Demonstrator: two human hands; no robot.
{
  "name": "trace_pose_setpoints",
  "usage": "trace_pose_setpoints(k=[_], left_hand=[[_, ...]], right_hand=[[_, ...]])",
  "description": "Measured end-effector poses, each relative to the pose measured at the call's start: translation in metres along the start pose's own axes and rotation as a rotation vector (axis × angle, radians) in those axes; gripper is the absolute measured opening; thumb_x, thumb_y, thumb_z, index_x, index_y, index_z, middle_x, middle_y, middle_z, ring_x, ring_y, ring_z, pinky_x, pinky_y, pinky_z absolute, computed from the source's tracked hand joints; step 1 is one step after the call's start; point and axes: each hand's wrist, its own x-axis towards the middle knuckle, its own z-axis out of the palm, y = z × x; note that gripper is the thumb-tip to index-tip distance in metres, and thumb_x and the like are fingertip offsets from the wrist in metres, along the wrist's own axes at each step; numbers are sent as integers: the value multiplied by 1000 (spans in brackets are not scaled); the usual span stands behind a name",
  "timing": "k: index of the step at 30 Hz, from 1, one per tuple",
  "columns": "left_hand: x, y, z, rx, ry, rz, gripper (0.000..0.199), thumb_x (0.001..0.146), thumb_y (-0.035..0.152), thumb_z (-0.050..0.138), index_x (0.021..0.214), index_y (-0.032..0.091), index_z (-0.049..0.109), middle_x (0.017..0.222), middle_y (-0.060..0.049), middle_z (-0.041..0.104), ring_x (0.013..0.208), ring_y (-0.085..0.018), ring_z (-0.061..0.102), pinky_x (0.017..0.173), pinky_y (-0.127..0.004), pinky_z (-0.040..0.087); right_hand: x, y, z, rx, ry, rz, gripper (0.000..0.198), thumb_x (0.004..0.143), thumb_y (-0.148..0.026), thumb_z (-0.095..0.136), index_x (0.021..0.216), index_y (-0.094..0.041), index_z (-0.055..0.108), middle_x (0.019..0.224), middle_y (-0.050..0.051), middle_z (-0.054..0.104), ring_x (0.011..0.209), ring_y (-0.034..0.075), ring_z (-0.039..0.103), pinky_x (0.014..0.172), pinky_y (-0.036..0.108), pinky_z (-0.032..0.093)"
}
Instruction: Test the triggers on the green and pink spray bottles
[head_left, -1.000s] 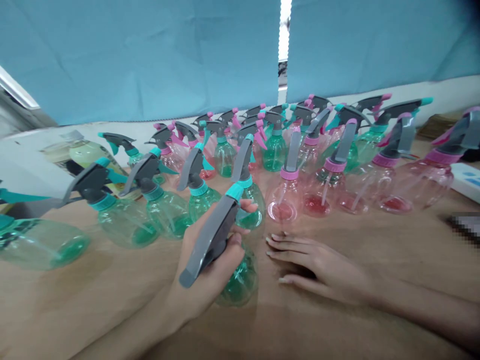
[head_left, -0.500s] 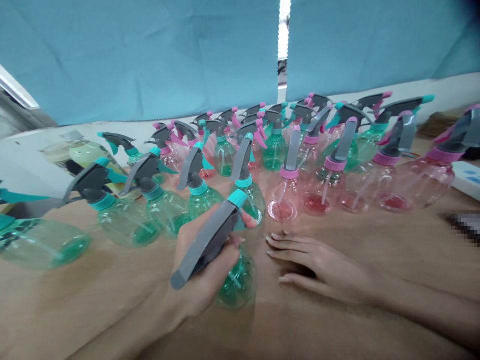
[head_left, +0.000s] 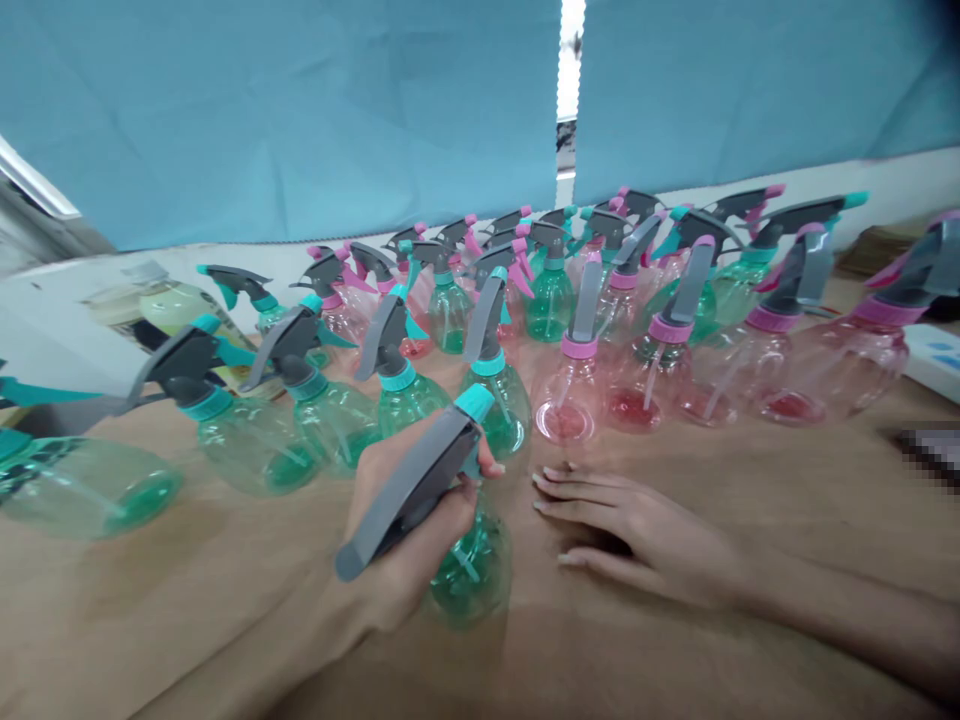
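Note:
Closed around the neck and trigger of a green spray bottle (head_left: 471, 565) is my left hand (head_left: 405, 530); the bottle's grey spray head with its teal nozzle shows above the fingers. Its trigger is partly hidden by my fingers. My right hand (head_left: 637, 530) lies palm down on the brown table (head_left: 570, 650), fingers stretched out and pointing left, holding nothing. Just beyond the held bottle stands another green spray bottle (head_left: 504, 405). Nearest to my right fingertips is a pink spray bottle (head_left: 566, 400).
Several green spray bottles (head_left: 255, 440) stand to the left and several pink ones (head_left: 776, 365) to the right, with mixed rows behind. A bottle of pale yellow liquid (head_left: 176, 305) is at the back left. A white box (head_left: 934, 355) lies at the right edge. A blue sheet (head_left: 300, 120) hangs behind.
The held spray bottle's head has tipped slightly down and to the left, and my left fingers have shifted a little at its trigger. My right hand has stayed still.

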Motion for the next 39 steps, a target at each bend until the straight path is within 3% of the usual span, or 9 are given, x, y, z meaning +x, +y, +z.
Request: trace_pose_setpoints(k=[3,5,9,12,16,18,22,32,39], left_hand=[[3,-2,0,-27,-44,36,24,70,23,53,88,28,69,73,-1,73,84,-25,71,78,-36,56],[5,-2,2,-29,-36,45,29,71,22,53,94,28,69,73,0,74,89,-26,71,84,-37,55],[5,0,6,-24,-12,4,33,70,22,52,97,29,69,77,0,74,82,-23,71,77,-34,56],[4,3,9,-25,14,-11,30,71,23,52,95,28,69,68,1,69,79,-21,69,77,-32,55],[1,4,10,-7,71,-27,24,74,25,53,94,25,67,59,5,57,52,-14,55,54,-26,50],[0,2,10,17,82,-43,18,75,27,53,88,23,66,57,6,51,47,-12,48,48,-24,45],[-2,-3,11,33,105,-37,10,78,30,55,79,23,63,58,5,46,49,-12,45,48,-24,43],[-1,-1,12,34,118,3,31,83,31,54,113,26,63,58,6,50,50,-13,49,46,-23,43],[1,-3,11,27,107,42,30,85,30,54,113,26,65,64,4,58,52,-12,51,50,-23,48]], right_hand=[[0,0,0,-23,-16,1,47,97,-41,51,140,-21,50,147,6,46,138,22,39,115,42,33],[0,0,0,-33,-20,0,47,97,-42,51,140,-22,50,148,5,46,138,22,39,115,43,33],[0,0,0,-38,-17,-3,47,97,-41,51,140,-23,49,148,5,46,138,22,39,115,42,34],[0,0,0,-42,-23,-1,47,97,-41,50,139,-20,50,148,6,45,138,22,39,115,41,34],[1,-1,-1,-34,-17,2,47,97,-41,52,139,-20,51,147,6,47,138,22,40,115,41,33],[1,-1,-1,-22,-6,3,47,96,-40,53,139,-20,51,147,6,47,137,22,41,115,41,33],[1,-1,-1,-26,-13,-2,46,97,-40,52,138,-19,52,147,7,47,137,22,40,115,41,33],[1,0,0,-63,-18,-6,46,97,-41,50,138,-19,51,148,7,46,138,21,40,115,41,33],[1,-1,-1,-50,-28,-7,47,98,-41,50,138,-17,51,148,7,46,138,21,40,115,41,33]])
